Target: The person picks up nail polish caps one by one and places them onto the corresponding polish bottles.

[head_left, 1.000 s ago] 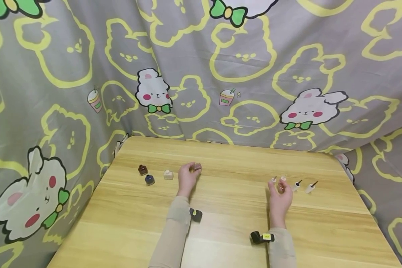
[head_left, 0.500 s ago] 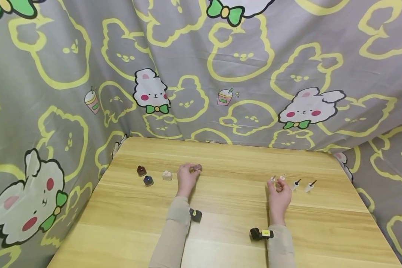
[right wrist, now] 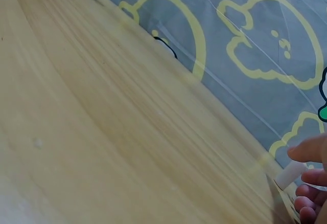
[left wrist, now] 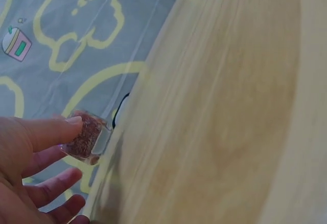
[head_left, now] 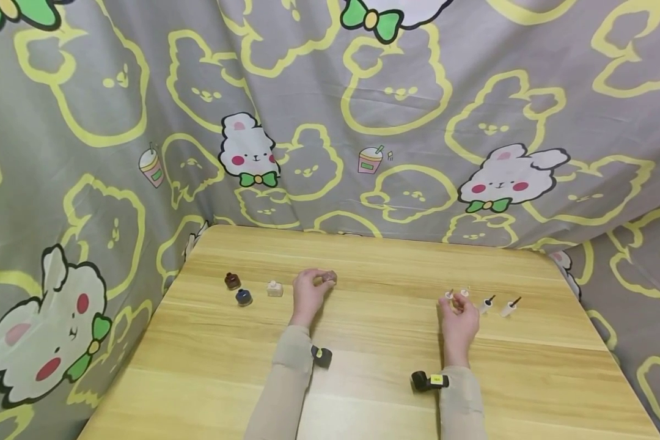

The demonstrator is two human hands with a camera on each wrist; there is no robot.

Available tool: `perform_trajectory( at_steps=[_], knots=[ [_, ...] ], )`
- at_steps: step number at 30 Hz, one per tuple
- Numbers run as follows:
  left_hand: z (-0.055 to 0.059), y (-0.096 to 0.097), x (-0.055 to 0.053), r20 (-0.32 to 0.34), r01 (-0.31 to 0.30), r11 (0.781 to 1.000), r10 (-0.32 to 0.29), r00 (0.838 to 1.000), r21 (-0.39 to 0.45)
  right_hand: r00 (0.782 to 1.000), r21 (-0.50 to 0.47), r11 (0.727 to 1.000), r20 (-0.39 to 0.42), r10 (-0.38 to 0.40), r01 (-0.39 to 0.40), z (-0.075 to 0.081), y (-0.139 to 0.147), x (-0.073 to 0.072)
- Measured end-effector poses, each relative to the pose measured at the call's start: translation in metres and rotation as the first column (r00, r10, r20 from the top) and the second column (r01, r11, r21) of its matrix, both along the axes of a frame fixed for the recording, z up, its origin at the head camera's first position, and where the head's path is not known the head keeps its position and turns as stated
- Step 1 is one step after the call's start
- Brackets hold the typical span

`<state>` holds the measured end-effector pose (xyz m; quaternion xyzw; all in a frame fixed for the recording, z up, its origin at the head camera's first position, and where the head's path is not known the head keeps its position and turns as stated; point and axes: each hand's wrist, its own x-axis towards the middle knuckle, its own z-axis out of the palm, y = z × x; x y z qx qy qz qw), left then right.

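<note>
In the head view my left hand [head_left: 309,294] holds a glittery pinkish nail polish bottle [head_left: 330,278] just over the table's far half. The left wrist view shows thumb and fingers pinching this square glass bottle [left wrist: 88,137], its flat side towards the table. On the right, my right hand [head_left: 459,321] pinches a white nail polish cap [head_left: 448,295] whose brush points up. That white cap [right wrist: 290,176] is between thumb and forefinger in the right wrist view, low at the tabletop. Close by, another white cap [head_left: 464,293] stands brush upward.
Two more white caps, one with a dark brush [head_left: 486,305] and one with a brownish brush [head_left: 509,307], stand further right. Left of my left hand are three capless bottles: dark brown [head_left: 232,281], dark blue [head_left: 244,297] and cream [head_left: 275,288]. A patterned curtain [head_left: 308,91] hangs behind the table [head_left: 374,330].
My left hand has moved slightly right with the glittery bottle. The right hand's thumb and forefinger have come in around the leftmost white cap. Other bottles and caps stay put.
</note>
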<state>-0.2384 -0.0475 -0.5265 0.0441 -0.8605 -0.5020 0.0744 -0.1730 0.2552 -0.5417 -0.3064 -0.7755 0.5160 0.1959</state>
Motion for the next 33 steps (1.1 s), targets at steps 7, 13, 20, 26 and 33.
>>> perform_trajectory(
  at_steps=[7, 13, 20, 26, 33],
  knots=[
    [0.002, 0.000, 0.002, -0.012, 0.015, 0.998, -0.015, 1.000, 0.058, 1.000, 0.047, 0.999, -0.005, 0.003, -0.003, -0.002, -0.001, -0.003],
    [0.003, 0.000, 0.005, -0.045, 0.030, 0.995, -0.026, 0.999, 0.097, 1.000, 0.072, 0.997, -0.011, -0.006, 0.007, -0.003, -0.002, -0.005],
    [0.002, 0.001, 0.008, -0.097, 0.079, 0.994, -0.071, 0.993, 0.080, 1.000, 0.075, 0.997, -0.016, -0.019, 0.020, -0.002, -0.003, -0.006],
    [0.001, 0.004, 0.009, -0.108, 0.125, 0.991, -0.119, 0.987, 0.051, 0.999, 0.062, 0.998, -0.009, -0.031, 0.031, 0.000, -0.004, -0.006],
    [0.002, 0.007, 0.011, -0.116, 0.153, 0.987, -0.147, 0.982, 0.047, 0.999, 0.071, 0.997, -0.026, -0.026, 0.028, 0.000, -0.005, -0.006]
  ],
)
